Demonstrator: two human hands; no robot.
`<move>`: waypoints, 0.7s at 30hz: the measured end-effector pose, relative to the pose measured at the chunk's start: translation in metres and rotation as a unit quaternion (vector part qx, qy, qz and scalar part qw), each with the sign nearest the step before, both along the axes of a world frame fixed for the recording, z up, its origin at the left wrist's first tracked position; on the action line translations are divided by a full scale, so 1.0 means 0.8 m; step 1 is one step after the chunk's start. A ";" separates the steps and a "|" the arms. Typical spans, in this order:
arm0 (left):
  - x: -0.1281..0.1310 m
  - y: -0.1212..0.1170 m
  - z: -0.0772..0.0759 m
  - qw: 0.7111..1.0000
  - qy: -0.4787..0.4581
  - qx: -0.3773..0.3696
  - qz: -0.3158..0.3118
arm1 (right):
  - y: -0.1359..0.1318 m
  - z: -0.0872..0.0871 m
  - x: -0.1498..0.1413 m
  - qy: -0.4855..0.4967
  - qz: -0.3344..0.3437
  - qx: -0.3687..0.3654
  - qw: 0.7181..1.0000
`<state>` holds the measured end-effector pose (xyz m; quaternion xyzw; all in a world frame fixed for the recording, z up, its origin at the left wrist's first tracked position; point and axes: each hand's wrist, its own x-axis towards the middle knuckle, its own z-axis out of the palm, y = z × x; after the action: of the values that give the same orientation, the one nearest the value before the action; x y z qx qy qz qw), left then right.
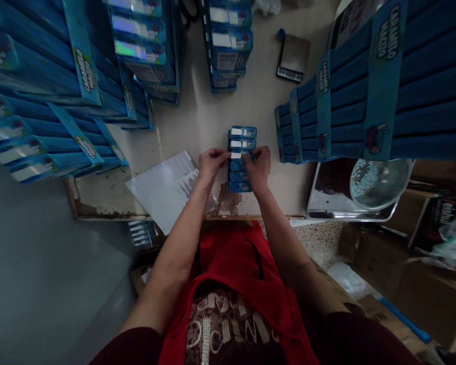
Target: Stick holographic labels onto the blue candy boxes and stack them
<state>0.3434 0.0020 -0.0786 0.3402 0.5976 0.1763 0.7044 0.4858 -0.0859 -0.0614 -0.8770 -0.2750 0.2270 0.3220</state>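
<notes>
Worn counter (197, 116) has chipped paint along its front edge. On it, between both hands, stand six small blue boxes (240, 176) in one row; three carry white labels (236, 144). Fingers of the left hand (211, 165) are pressed together at the third label; for the right hand's (260, 165), touching the row, I cannot tell. One label sheet (159, 187), one scale (294, 53) and one metal bowl (397, 177) are around. Tall blue box stacks (345, 101) crowd both sides.
</notes>
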 end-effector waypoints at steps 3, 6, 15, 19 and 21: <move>0.011 -0.016 -0.005 0.994 -0.037 -0.051 0.095 | 0.003 -0.001 -0.001 0.079 -0.060 0.015 0.995; 0.024 -0.028 -0.011 0.983 -0.070 -0.076 0.155 | 0.006 0.001 -0.001 0.080 -0.053 0.027 0.995; 0.034 -0.013 -0.012 0.994 0.013 0.014 0.110 | 0.009 0.006 0.015 0.097 -0.001 -0.017 0.995; -0.016 -0.006 0.004 0.995 0.038 0.043 0.085 | -0.007 0.009 0.031 0.145 0.025 -0.025 0.989; -0.061 -0.010 0.017 0.992 0.063 0.076 0.074 | -0.029 0.014 0.036 0.153 0.027 -0.029 0.987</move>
<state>0.2949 -0.0058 -0.0650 0.3580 0.6494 0.2504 0.6225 0.5143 -0.1089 -0.0499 -0.8331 -0.2395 0.3748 0.3287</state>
